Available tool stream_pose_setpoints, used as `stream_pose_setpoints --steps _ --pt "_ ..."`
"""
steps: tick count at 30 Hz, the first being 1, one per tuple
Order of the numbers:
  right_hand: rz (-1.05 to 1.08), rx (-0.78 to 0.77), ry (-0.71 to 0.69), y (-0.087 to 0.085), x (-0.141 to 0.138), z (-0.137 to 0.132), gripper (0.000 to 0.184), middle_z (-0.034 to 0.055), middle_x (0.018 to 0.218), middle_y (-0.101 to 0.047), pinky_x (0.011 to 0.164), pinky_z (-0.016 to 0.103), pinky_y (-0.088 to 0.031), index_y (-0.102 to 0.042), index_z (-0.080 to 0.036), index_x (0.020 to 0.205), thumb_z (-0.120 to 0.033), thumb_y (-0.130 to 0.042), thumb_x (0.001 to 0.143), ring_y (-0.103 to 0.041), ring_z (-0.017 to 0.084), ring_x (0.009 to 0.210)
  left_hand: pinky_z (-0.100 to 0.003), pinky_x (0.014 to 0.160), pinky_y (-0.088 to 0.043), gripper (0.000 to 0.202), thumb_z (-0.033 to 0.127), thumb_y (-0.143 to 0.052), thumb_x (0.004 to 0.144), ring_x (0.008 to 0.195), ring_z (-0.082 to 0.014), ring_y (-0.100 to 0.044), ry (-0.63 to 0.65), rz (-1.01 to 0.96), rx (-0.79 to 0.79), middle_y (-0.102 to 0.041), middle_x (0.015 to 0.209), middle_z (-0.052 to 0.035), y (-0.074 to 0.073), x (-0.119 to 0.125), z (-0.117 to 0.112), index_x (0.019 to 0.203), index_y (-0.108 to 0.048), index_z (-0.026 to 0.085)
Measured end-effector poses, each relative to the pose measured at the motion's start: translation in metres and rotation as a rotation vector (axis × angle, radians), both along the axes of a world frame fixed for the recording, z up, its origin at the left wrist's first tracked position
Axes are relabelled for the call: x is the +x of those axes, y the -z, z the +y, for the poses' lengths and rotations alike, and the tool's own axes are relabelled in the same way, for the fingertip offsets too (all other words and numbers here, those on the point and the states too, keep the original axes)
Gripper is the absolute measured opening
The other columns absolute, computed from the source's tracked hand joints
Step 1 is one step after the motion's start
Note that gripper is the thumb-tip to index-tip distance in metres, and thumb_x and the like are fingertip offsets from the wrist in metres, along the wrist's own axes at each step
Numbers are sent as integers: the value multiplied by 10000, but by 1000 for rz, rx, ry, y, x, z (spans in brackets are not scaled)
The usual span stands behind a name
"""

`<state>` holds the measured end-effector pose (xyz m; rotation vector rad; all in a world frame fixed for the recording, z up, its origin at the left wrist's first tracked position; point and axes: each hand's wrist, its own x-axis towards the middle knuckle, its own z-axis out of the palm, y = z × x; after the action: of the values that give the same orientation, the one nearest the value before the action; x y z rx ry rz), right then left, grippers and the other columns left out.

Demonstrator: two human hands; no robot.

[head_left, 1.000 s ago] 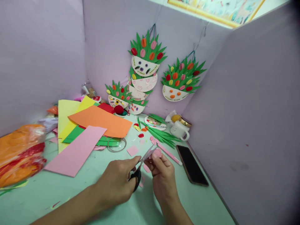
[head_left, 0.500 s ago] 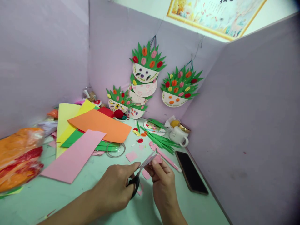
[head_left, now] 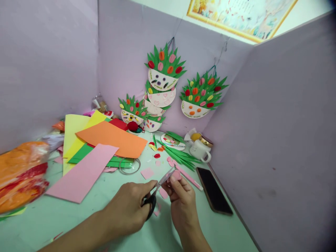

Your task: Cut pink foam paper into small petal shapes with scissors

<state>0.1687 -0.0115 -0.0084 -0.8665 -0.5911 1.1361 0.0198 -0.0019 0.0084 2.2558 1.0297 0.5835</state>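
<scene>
My left hand (head_left: 130, 206) is closed round the black handles of a pair of scissors (head_left: 157, 190), whose blades point up and right. My right hand (head_left: 181, 199) pinches a small pink paper piece (head_left: 176, 175) at the blade tips. Both hands hover just above the pale green table (head_left: 225, 227), close together near its front middle. Small pink scraps (head_left: 147, 173) lie on the table just beyond and under the hands.
Pink (head_left: 84, 173), orange (head_left: 112, 138), yellow and green paper sheets lie to the left, with a tape ring (head_left: 130, 165). A black phone (head_left: 214, 190), pink pen (head_left: 187, 176), white mug (head_left: 199, 149) and green paper strips (head_left: 178, 155) sit right. Paper flower baskets (head_left: 162, 73) hang on the lilac wall. Orange bags (head_left: 21, 175) are far left.
The view has shifted slightly downward then steadied. Both hands stay together with the scissors at the pink piece; the blades have closed a little.
</scene>
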Motion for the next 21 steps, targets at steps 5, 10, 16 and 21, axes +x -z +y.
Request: stream_pose_setpoints --steps 5,10,16,21 --pt "47 -17 13 1 0 1 188 -26 582 -632 641 259 -498 -666 -164 606 -281 -799 543 -577 108 579 -215 573 -338 254 137 -417 738 611 -141 -512 -7 12 13 -598 697 17 1 -1 -1 939 -556 206" --pt "55 -2 4 1 1 1 165 -30 576 -629 640 261 -500 -667 -168 620 -270 -787 569 -578 107 573 -217 593 -357 285 139 -412 735 636 -146 -538 -3 16 21 -618 731 6 3 -1 0 975 -554 196" --pt "11 11 9 2 2 1 156 -30 565 -616 635 261 -498 -667 -162 612 -271 -775 587 -562 104 561 -206 597 -363 215 133 -405 738 642 -137 -557 -2 -18 18 -618 717 14 5 -1 0 888 -545 198" --pt "28 -12 32 3 3 3 194 -35 545 -622 610 246 -502 -657 -164 586 -286 -801 539 -570 99 543 -203 578 -357 211 116 -408 720 607 -129 -538 13 -10 -6 -607 688 25 3 -1 1 859 -544 199"
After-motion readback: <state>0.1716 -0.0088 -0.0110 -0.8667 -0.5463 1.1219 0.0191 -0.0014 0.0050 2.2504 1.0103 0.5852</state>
